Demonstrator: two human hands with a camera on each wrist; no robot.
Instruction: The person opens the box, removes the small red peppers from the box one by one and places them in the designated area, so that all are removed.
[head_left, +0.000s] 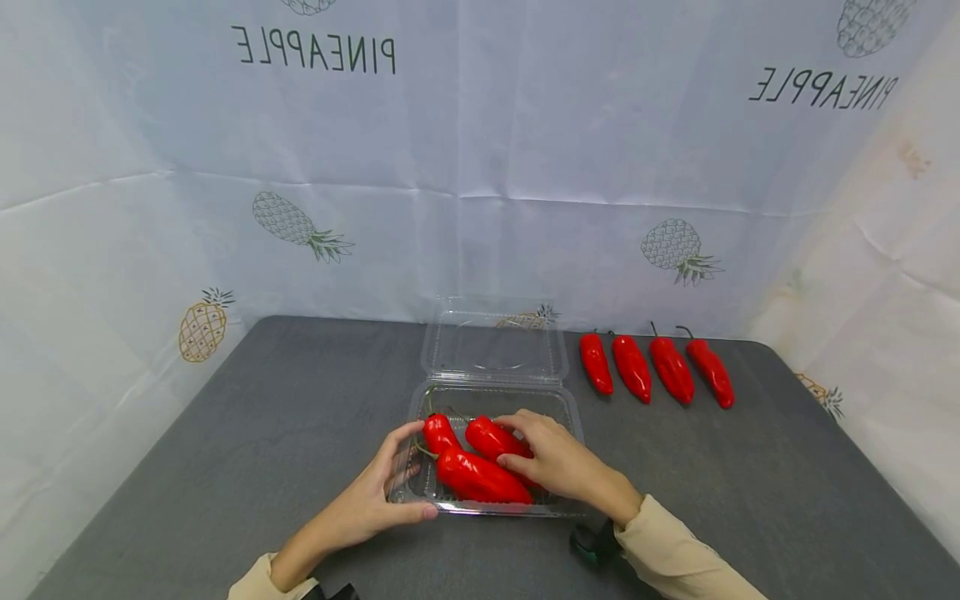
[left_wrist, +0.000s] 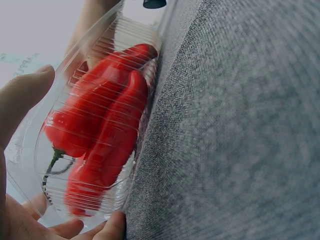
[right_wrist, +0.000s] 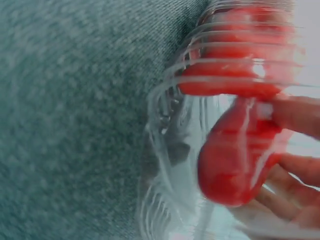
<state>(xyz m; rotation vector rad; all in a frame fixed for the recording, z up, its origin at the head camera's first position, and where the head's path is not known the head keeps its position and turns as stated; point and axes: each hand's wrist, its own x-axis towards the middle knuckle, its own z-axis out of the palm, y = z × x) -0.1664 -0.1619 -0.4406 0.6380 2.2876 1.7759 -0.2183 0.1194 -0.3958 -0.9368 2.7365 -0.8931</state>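
A clear plastic clamshell container (head_left: 572,408) lies on the dark table with its lid tipped back. Inside are three red peppers. One large pepper (head_left: 480,479) lies along the front, another pepper (head_left: 439,432) is at the left with its stem toward the back. My left hand (head_left: 366,500) holds the container's left side, thumb at the front edge and fingers around the corner; in the left wrist view the ribbed wall (left_wrist: 45,115) lies between thumb and fingers. My right hand (head_left: 558,458) grips the third pepper (head_left: 489,437) between thumb and fingers, and the right wrist view shows this pepper (right_wrist: 235,155) tilted inside the container.
Several more red peppers (head_left: 630,367) lie in a row at the back right of the table (head_left: 300,400), stems toward the back. A white cloth (head_left: 375,167) printed with pineapples hangs behind the table. The raised lid (head_left: 491,354) stands close to it.
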